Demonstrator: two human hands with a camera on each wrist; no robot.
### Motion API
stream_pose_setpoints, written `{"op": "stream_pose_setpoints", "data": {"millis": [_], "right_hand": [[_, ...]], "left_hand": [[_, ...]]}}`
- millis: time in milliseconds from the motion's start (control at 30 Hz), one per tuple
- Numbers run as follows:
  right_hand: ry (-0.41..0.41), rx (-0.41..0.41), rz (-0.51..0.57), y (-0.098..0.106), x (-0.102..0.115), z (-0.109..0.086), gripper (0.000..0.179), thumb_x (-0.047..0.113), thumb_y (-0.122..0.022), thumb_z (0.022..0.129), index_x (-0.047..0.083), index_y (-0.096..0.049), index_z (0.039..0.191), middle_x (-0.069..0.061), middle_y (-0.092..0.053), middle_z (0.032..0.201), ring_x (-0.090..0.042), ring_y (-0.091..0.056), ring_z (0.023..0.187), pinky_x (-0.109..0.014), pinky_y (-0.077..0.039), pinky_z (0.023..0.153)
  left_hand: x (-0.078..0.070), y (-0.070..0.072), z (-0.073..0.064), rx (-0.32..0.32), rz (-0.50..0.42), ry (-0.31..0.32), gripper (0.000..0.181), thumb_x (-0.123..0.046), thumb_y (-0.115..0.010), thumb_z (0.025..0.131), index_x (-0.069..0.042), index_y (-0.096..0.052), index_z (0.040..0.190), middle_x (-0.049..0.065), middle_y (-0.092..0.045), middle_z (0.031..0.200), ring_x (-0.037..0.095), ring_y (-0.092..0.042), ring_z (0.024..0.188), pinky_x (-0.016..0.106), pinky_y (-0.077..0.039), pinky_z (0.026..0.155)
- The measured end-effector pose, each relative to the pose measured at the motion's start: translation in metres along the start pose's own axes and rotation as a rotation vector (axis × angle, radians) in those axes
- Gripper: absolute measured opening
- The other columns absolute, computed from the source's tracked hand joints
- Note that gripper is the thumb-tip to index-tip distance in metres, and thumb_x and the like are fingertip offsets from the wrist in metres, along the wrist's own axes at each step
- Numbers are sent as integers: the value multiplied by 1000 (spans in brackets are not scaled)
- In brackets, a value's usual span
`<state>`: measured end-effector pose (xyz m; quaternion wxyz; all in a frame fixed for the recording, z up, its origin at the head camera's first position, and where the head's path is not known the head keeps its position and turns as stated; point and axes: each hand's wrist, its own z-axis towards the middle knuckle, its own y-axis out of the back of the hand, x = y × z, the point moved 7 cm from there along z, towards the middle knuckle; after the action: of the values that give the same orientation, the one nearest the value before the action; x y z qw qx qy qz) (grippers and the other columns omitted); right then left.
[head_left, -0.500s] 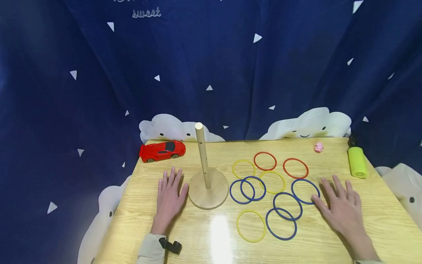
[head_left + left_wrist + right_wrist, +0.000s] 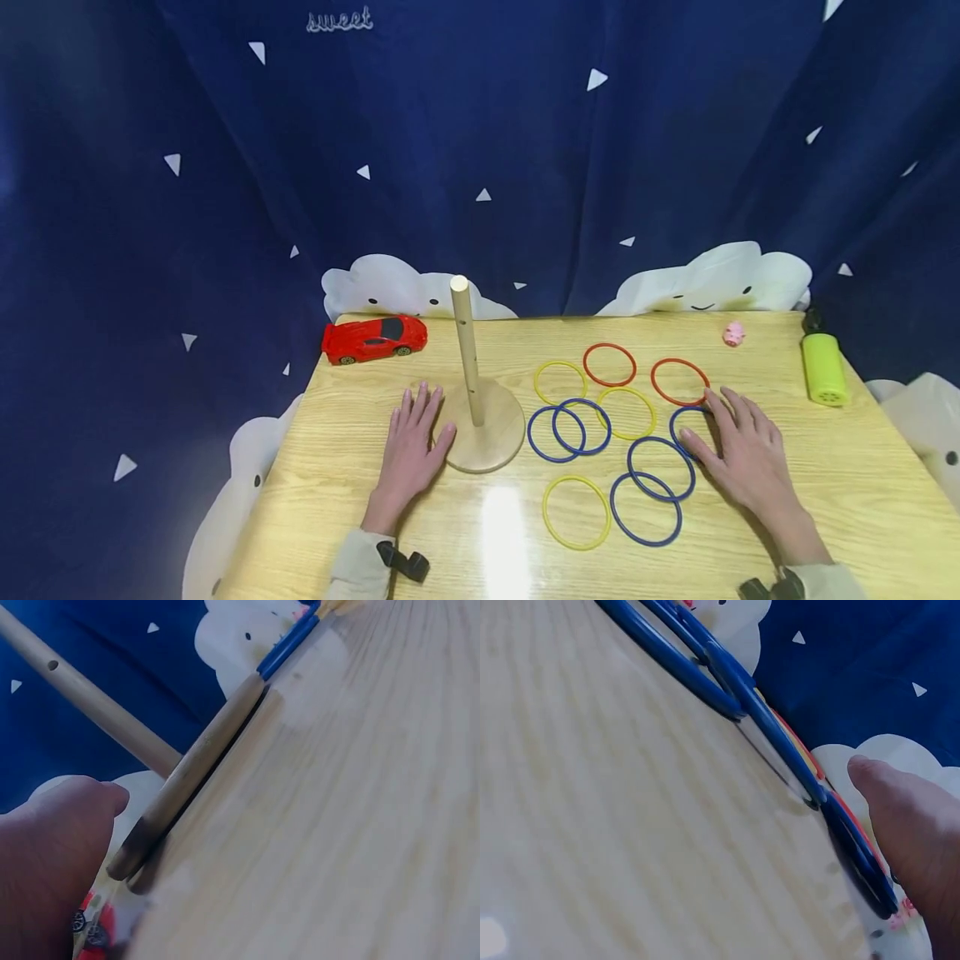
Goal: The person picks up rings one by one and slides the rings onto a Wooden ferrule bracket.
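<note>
My left hand [image 2: 411, 454] has its fingers extended at the left edge of a round wooden base [image 2: 501, 433], its thumb right at the rim. A wooden post [image 2: 467, 350] with small holes rises from that base. In the right wrist view my right thumb [image 2: 907, 810] appears above a blue ring [image 2: 855, 855]. My right hand [image 2: 750, 454] spreads over that ring in the head view and hides part of it, fingertips near a red ring [image 2: 655, 379]. Further left lie overlapping blue rings [image 2: 630, 467], yellow rings [image 2: 545, 508] and another red ring [image 2: 585, 367].
A red toy car [image 2: 367, 340] sits at the back left of the wooden table [image 2: 315, 500]. At the back right are a small pink pig figure [image 2: 733, 334] and a yellow-green bottle [image 2: 825, 371] with a dark top. A dark blue curtain [image 2: 450, 108] hangs behind.
My right hand has moved left, from beside the blue ring to over it. The left hand has come slightly closer to the wooden base. The head view has shifted a little.
</note>
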<state>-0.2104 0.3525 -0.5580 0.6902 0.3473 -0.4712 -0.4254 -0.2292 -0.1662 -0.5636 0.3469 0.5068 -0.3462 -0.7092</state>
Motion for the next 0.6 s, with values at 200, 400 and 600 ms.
{"op": "stream_pose_setpoints", "data": {"millis": [200,400,600], "right_hand": [[-30,2,36,2,-1,-8,89,51,-72,94,-1,-37,158,-34,-38,153,-61,-35,133,-74,-29,98],[-25,17,78,4,-7,-15,96,51,-78,89,-5,-39,156,-37,-39,150,-61,-36,132,-75,-28,99],[-7,6,106,5,-12,-18,90,49,-85,81,0,-52,148,-28,-44,145,-55,-39,127,-70,-29,91]], "left_hand": [[-1,-8,1,33,-8,-42,72,-54,-48,107,-21,-29,167,10,-22,173,38,-14,160,59,-16,127],[-1,-10,2,63,16,-66,83,-61,-49,104,-11,-25,167,9,-22,173,32,-17,160,53,-18,129],[0,-14,-1,108,10,-60,97,-69,-52,99,-6,-24,166,10,-21,173,28,-16,161,49,-18,129]]}}
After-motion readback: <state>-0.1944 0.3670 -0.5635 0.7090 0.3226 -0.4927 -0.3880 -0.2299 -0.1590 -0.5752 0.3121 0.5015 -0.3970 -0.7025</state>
